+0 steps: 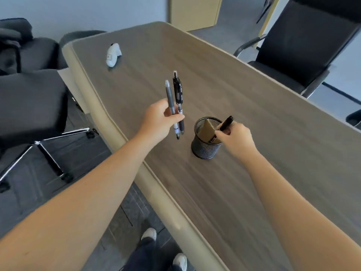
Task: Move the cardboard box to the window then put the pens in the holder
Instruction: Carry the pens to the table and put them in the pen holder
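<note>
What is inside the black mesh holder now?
Inside the mesh holder stands a brown cardboard-like piece. The right hand lowers a black pen into it; the pen's lower end and the holder's bottom are hidden.

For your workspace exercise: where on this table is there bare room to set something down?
Bare table lies right of the mesh pen holder toward the black chair, and between the white device and the far end. It is crowded around the holder, where both hands hold pens.
</note>
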